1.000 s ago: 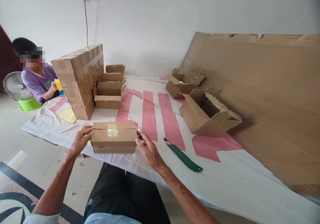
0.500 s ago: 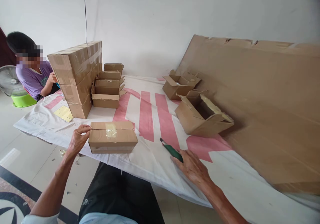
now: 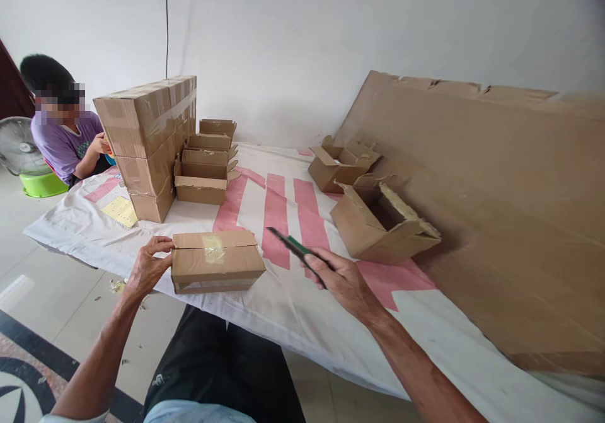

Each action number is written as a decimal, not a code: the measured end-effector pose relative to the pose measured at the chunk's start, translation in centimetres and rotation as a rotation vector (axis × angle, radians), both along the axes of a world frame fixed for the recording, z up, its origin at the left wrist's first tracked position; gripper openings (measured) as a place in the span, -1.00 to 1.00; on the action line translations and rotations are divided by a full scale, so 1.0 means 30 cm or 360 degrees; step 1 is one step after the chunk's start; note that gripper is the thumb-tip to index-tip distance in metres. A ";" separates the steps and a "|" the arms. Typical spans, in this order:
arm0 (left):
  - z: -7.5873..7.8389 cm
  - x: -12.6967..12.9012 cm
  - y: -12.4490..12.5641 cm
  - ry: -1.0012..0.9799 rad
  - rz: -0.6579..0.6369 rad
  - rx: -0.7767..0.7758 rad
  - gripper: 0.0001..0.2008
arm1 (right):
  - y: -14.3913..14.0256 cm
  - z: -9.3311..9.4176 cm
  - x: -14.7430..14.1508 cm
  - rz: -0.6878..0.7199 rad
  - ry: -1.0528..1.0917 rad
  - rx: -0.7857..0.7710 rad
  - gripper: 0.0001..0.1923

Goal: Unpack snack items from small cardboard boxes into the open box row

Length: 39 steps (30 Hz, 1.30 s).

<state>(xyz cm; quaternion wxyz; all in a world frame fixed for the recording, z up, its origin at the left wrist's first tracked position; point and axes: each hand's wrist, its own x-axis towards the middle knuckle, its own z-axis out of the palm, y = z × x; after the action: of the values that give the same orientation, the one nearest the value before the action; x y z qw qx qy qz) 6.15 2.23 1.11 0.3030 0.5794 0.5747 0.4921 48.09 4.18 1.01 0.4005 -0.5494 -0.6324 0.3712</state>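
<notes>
A closed cardboard box (image 3: 220, 262) with clear tape across its top seam lies near the front edge of the cloth-covered table. My left hand (image 3: 150, 264) grips its left end, fingers at the upper corner. Over the table, right of the box, my right hand (image 3: 338, 278) is closed around a green and black utility knife (image 3: 293, 246). The knife's dark tip points up and left, apart from the box. Part of its handle is hidden by my fingers.
Taped boxes (image 3: 158, 133) stand stacked at the left, beside several open small boxes (image 3: 203, 183). Two open boxes (image 3: 378, 221) sit at the right, before a large cardboard sheet (image 3: 496, 208). A person (image 3: 70, 133) in purple is beyond the stack. Yellow card (image 3: 120, 212) lies on the cloth (image 3: 255, 309).
My right hand has lifted the utility knife off the cloth and brought it left toward the box. My left hand stays on the box, which has shifted slightly right in view.
</notes>
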 end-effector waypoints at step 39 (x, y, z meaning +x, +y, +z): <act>0.022 0.038 -0.086 0.0107 0.0000 -0.0045 -0.80 | 0.126 0.331 -0.291 0.0971 -0.0663 0.0391 -0.75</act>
<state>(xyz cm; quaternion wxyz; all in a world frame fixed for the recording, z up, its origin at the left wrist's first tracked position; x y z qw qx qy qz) 7.28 -0.34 1.76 0.2916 0.5912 0.5915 0.4643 39.36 7.97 10.94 0.1974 -0.3475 -0.8744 0.2752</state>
